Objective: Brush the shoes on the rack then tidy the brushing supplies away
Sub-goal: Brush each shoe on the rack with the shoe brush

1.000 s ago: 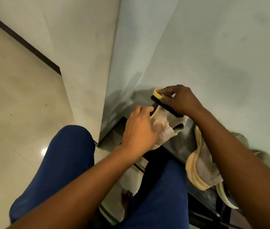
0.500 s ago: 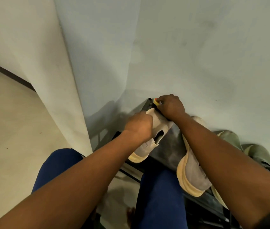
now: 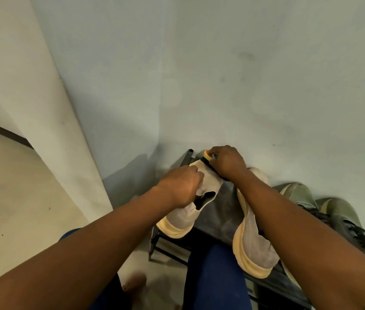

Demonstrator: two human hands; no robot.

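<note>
The dark rack [image 3: 219,211] stands against the wall at five o'clock, carrying a second grey shoe [image 3: 255,240] and olive boots [image 3: 333,211] toward three o'clock. At its eleven o'clock corner the left hand [image 3: 180,186] clenches the grey shoe [image 3: 201,198], apparently steadying it against strokes. The right hand [image 3: 228,162] grasps the brush [image 3: 208,156], bristles on the toe.
</note>
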